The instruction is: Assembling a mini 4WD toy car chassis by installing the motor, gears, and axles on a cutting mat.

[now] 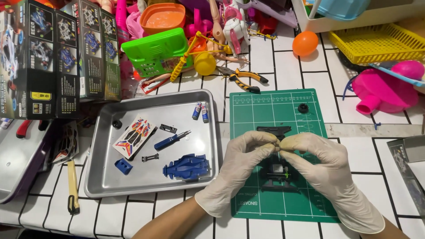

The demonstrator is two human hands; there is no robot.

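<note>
My left hand point(241, 166) and my right hand point(323, 166), both in pale gloves, meet fingertip to fingertip over a green cutting mat point(256, 206). They pinch something small between them; I cannot tell what it is. Right under the fingertips lies a black toy-car chassis point(278, 173) with a silver motor. A flat black part point(273, 130) rests just beyond the hands, and a small black wheel point(303, 107) sits near the mat's far edge.
A metal tray point(102, 181) at the left holds a blue car body point(186, 167), a blue screwdriver point(170, 140), a sticker sheet point(134, 137), two small batteries point(200, 111) and small parts. Kit boxes point(53, 57) stand far left. Pliers point(242, 78), toys, a yellow basket point(376, 42) crowd the back.
</note>
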